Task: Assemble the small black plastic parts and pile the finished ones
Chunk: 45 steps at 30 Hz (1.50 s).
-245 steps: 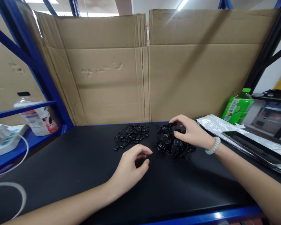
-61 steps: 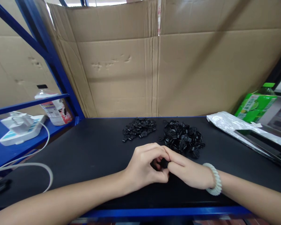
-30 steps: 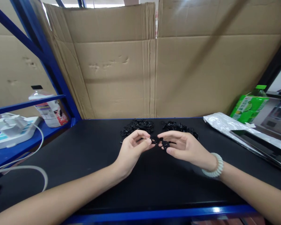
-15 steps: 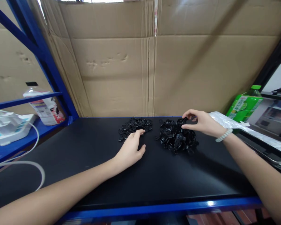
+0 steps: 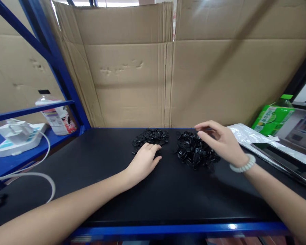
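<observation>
Two heaps of small black plastic parts lie on the black tabletop [image 5: 112, 200]. My left hand [image 5: 144, 161] rests at the near edge of the flatter left heap [image 5: 153, 136]. Its thumb stands apart from the bent fingers, and I see nothing held between them. Over the back right of the taller right heap [image 5: 195, 149] hovers my right hand [image 5: 219, 141], a pale beaded bracelet [image 5: 244, 164] on its wrist. A gap shows between its thumb and fingers, with no part visible in it; the fingertips are slightly blurred.
Cardboard sheets [image 5: 132, 81] wall off the back. On the left, a blue shelf carries a white power strip [image 5: 20, 136] and a labelled bottle [image 5: 56, 117]; a white cable hangs down. To the right are a green bottle [image 5: 272, 115], silvery wrap [image 5: 242, 134] and a dark flat tray-like object [image 5: 283, 160].
My right hand has lifted off the right heap, and its thumb and fingers have spread. The left hand stays by the left heap. The whole view has shifted slightly.
</observation>
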Each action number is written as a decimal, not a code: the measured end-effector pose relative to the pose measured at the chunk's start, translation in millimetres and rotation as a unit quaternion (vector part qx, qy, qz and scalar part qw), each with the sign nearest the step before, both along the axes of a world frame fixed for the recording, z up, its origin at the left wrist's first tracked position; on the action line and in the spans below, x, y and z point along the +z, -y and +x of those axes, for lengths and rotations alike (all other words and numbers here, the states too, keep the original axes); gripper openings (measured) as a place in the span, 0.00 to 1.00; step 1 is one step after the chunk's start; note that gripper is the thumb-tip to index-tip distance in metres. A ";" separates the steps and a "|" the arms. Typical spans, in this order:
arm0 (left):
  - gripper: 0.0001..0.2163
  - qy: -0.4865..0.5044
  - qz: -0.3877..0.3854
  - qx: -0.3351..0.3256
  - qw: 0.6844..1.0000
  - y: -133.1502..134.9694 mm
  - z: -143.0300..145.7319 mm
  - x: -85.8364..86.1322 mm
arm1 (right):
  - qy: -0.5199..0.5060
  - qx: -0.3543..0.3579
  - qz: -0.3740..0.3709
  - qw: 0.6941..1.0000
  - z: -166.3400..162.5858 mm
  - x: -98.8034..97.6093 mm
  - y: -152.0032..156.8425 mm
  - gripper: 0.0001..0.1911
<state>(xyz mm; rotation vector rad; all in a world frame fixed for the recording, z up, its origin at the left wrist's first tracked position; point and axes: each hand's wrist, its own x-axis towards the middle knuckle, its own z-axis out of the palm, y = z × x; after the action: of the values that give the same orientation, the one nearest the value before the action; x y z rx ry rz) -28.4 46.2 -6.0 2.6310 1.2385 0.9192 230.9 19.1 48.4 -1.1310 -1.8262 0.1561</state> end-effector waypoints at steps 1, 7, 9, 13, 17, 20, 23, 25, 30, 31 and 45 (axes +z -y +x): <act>0.10 -0.001 -0.004 -0.005 1.000 0.9 0.8 0.8 | -0.015 0.022 -0.005 1.000 -10.2 -2.7 6.2 0.08; 0.08 -0.002 -0.038 -0.032 0.999 5.1 2.5 7.8 | -0.013 0.177 -0.147 0.973 -52.8 -27.0 30.0 0.07; 0.09 0.001 -0.052 -0.044 0.998 6.6 2.6 11.0 | -0.036 0.203 -0.207 0.956 -57.4 -33.5 30.7 0.06; 0.08 0.057 -0.088 -0.068 0.992 14.3 5.9 17.8 | -0.131 0.236 -0.333 0.904 -58.9 -38.2 27.0 0.06; 0.07 0.242 -0.150 -0.153 0.946 28.7 12.8 20.4 | -0.271 0.265 -0.425 0.822 -57.6 -33.0 26.2 0.11; 0.06 0.295 -0.176 -0.204 0.917 38.9 17.2 19.4 | -0.314 0.337 -0.477 0.749 -56.9 -30.2 27.7 0.12; 0.05 0.299 -0.191 -0.218 0.909 44.6 19.1 18.4 | -0.304 0.393 -0.496 0.712 -57.0 -32.1 28.1 0.13; 0.06 0.293 -0.195 -0.219 0.910 46.1 19.2 18.7 | -0.301 0.399 -0.491 0.714 -57.6 -34.7 27.9 0.13; 0.11 0.251 -0.188 -0.222 0.923 48.3 19.7 21.4 | -0.291 0.378 -0.474 0.740 -61.1 -36.5 29.2 0.14; 0.11 0.242 -0.173 -0.220 0.929 48.9 20.6 21.4 | -0.286 0.374 -0.473 0.745 -62.2 -36.0 30.0 0.15; 0.05 0.226 -0.032 -0.164 0.960 56.7 29.5 11.5 | -0.337 0.355 -0.453 0.746 -75.8 -42.0 41.9 0.14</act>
<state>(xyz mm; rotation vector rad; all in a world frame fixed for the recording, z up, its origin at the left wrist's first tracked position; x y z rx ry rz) 1.0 -10.4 5.4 2.2880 0.6863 1.2864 155.1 -22.8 6.4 -0.6998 -1.3638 1.8177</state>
